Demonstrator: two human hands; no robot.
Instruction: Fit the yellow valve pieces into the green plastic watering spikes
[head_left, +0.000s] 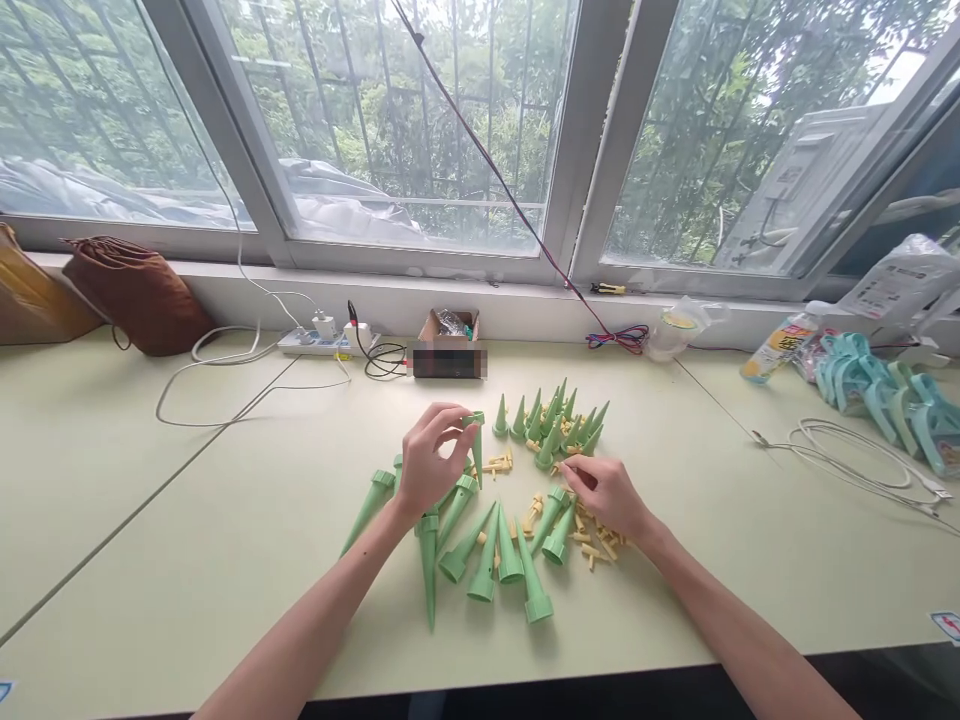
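Note:
My left hand [435, 455] pinches a green plastic spike [478, 455] by its wide rim, the narrow tip pointing down above the table. Thumb and forefinger of my right hand [607, 490] are closed on a small yellow plastic piece [556, 468], mostly hidden by the fingertips. Several green spikes stand tip up in a cluster [551, 425] beyond my right hand. Nearer to me, loose green spikes [510, 555] lie in various directions, some partly behind my left hand and forearm. Small yellow T-shaped pieces [592, 550] are scattered beneath and beside my right hand.
At the back stand a small open box [448, 360] and a white power strip [319, 343] with cables. A brown pouch [142, 295] sits back left. On the right are a bottle [784, 343], teal plastic clips [885, 390] and a coiled white cable [847, 450].

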